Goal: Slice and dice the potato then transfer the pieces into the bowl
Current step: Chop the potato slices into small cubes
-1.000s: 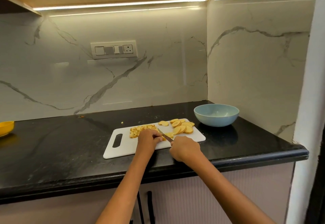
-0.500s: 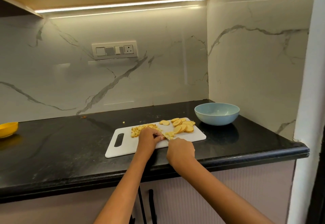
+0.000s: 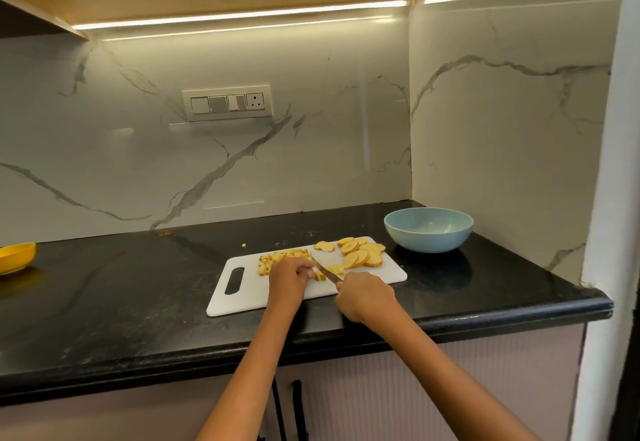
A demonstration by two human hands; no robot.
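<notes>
A white cutting board (image 3: pixel 249 293) lies on the black counter. Diced potato (image 3: pixel 277 258) is heaped at its far left, and round potato slices (image 3: pixel 360 253) lie at its far right. My left hand (image 3: pixel 289 276) holds down a potato piece (image 3: pixel 320 276) with curled fingers. My right hand (image 3: pixel 363 297) grips the handle of a knife (image 3: pixel 325 272), whose blade points up-left between the held piece and a cut piece (image 3: pixel 336 269). The light blue bowl (image 3: pixel 428 229) stands empty to the right of the board.
A yellow bowl (image 3: pixel 15 257) sits at the counter's far left edge. A small potato crumb (image 3: pixel 243 245) lies on the counter behind the board. Marble walls close the back and right side. The counter's front edge runs just below my wrists.
The knife blade came down through the piece and is raised again, with a cut piece now lying to its right. My left hand has stayed on the potato.
</notes>
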